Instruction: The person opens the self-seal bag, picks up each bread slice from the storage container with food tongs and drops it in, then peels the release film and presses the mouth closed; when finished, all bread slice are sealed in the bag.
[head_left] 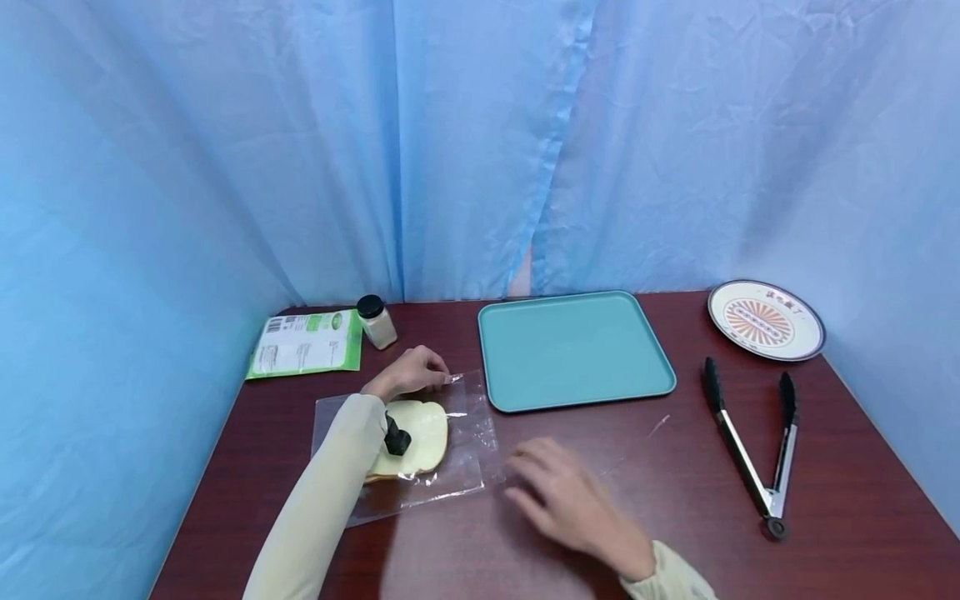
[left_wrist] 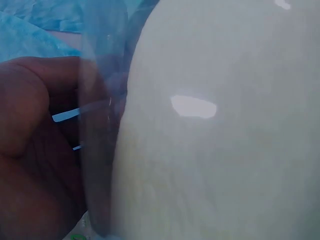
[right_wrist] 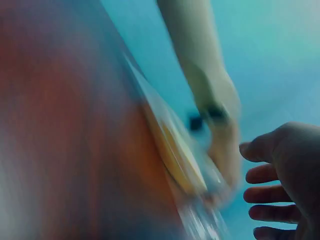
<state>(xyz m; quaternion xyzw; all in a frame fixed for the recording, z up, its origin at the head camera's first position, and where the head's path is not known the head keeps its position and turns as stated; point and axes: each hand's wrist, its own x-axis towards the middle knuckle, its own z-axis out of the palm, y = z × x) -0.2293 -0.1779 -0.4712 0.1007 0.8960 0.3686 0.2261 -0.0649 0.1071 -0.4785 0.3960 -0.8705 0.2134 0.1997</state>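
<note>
A clear plastic bag lies on the table with sliced bread inside it; the crust shows along the near side. At the bag's far edge, my left hand pinches the plastic, its forearm crossing over the bag's left part. The left wrist view shows the pale bread face close up, with the fingers partly behind the plastic. My right hand, blurred, hovers just right of the bag's open-looking end. In the right wrist view its fingers are spread and hold nothing.
A teal tray lies beyond the bag, to its right. Tongs rest spread at the right, below a patterned plate. At the back left are a green-white packet and a black-capped jar. Blue curtains surround the table.
</note>
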